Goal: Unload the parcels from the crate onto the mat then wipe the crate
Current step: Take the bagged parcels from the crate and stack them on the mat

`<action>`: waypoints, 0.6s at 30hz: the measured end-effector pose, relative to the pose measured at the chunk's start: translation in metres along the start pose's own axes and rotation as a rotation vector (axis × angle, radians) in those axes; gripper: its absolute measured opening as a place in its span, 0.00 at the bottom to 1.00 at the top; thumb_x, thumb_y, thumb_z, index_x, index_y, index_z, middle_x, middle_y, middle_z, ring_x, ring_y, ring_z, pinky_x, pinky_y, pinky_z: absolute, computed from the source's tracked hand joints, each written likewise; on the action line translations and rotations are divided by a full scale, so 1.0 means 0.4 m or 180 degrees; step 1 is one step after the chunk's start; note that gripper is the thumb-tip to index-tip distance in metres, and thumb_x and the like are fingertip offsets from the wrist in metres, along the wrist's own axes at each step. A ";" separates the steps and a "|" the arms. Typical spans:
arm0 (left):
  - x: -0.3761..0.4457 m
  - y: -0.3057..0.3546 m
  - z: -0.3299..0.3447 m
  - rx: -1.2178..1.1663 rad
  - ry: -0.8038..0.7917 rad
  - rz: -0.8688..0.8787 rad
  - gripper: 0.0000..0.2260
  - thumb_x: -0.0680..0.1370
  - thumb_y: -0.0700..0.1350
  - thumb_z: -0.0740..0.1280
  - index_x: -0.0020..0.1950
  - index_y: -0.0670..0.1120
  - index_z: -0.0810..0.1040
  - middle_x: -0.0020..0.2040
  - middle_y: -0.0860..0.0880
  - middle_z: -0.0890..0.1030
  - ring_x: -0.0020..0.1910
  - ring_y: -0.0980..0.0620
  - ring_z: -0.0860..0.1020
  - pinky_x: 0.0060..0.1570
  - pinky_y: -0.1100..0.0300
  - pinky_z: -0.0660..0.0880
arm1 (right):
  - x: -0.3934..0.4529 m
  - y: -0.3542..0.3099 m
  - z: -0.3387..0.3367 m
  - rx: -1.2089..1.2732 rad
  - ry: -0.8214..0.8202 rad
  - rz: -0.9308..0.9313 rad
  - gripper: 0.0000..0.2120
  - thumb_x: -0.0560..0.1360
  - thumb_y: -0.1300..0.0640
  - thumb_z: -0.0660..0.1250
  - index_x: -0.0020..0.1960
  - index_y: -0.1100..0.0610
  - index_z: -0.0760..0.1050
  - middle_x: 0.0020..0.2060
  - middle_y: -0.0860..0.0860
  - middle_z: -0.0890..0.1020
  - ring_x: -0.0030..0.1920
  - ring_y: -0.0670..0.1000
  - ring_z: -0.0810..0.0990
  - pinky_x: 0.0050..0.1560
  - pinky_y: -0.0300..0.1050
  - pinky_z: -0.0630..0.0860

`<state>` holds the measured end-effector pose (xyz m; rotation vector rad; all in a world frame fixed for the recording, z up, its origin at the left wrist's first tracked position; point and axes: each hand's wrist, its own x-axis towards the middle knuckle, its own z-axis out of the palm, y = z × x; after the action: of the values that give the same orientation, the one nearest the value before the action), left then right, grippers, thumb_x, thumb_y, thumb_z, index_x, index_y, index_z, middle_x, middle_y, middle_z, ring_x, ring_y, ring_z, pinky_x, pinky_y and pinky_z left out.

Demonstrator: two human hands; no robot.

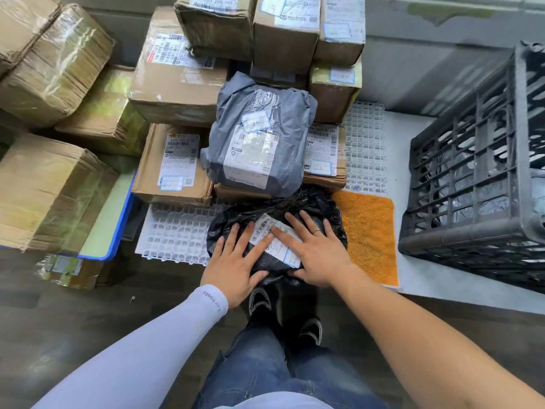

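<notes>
— So, which step is this?

— Unloading, I'd say. Going left to right: taped cardboard boxes [174, 163] are stacked at the back, a grey bag parcel [253, 137] lies on top of them, and in front the black bag parcel [274, 228] sits on the white grid mat [174, 234]. The left hand [233, 264] and right hand [315, 255] both lie flat on it with fingers spread, thumbs tucked at its near edge, pressing rather than gripping.

— And the crate?

— The black crate [477, 178] stands well apart at the right, past the orange cloth [368, 234]. Grey bags show through its slats, so it seems not yet emptied.

— Next move?

— Probably let go of this parcel and reach right for another; wiping with the cloth comes later.
</notes>
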<state>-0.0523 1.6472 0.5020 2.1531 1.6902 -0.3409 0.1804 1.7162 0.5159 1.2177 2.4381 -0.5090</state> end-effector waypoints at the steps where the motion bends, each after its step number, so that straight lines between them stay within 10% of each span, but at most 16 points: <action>1: -0.001 0.000 -0.005 0.0014 -0.0021 -0.0001 0.34 0.82 0.69 0.48 0.78 0.65 0.26 0.80 0.52 0.28 0.78 0.46 0.28 0.80 0.43 0.40 | -0.001 0.000 -0.001 -0.0001 -0.0010 0.0007 0.53 0.75 0.34 0.68 0.79 0.34 0.28 0.82 0.47 0.32 0.81 0.56 0.31 0.79 0.72 0.44; 10: -0.018 0.039 -0.077 -0.0004 -0.0177 -0.0159 0.36 0.80 0.71 0.51 0.80 0.66 0.31 0.84 0.52 0.34 0.82 0.44 0.33 0.80 0.38 0.40 | -0.028 -0.029 -0.058 -0.0124 -0.0211 0.0148 0.52 0.74 0.29 0.65 0.81 0.38 0.30 0.82 0.49 0.34 0.81 0.57 0.31 0.80 0.68 0.42; 18: -0.019 0.124 -0.173 -0.0061 0.0144 -0.0171 0.32 0.82 0.71 0.43 0.83 0.62 0.37 0.85 0.50 0.38 0.83 0.45 0.36 0.81 0.41 0.39 | -0.107 -0.010 -0.134 -0.0244 0.0117 0.0328 0.39 0.79 0.24 0.43 0.82 0.40 0.34 0.83 0.49 0.39 0.82 0.56 0.33 0.80 0.66 0.40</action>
<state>-0.0091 1.6608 0.5744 2.1199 1.7715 -0.2919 0.1925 1.7099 0.5833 1.3231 2.3864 -0.3636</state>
